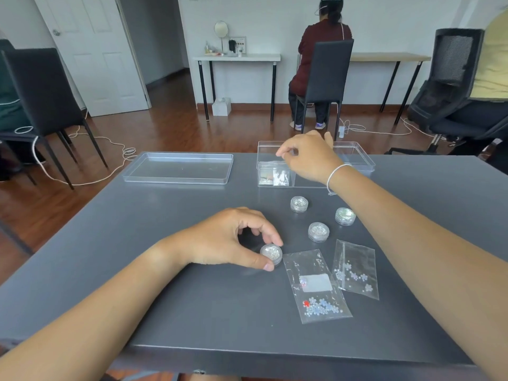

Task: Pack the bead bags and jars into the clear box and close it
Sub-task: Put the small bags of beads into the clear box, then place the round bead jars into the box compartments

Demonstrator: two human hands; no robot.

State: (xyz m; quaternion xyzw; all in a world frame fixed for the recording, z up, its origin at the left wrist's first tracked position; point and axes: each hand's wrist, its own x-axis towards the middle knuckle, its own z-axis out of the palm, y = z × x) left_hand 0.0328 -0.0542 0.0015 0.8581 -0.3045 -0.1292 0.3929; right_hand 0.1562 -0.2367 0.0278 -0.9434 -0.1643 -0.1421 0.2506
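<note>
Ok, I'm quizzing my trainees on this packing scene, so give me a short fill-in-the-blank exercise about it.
1. The left hand grips one small ____ on the table.
2. Besides that one, ____ jars stand loose on the table.
3. The lid lies to the ____ of the clear box.
4. ____ bead bags lie flat on the table near the person.

Missing words: jar; three; left; two

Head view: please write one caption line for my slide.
Left hand pinches a bead jar while right hand reaches over the clear box.
</note>
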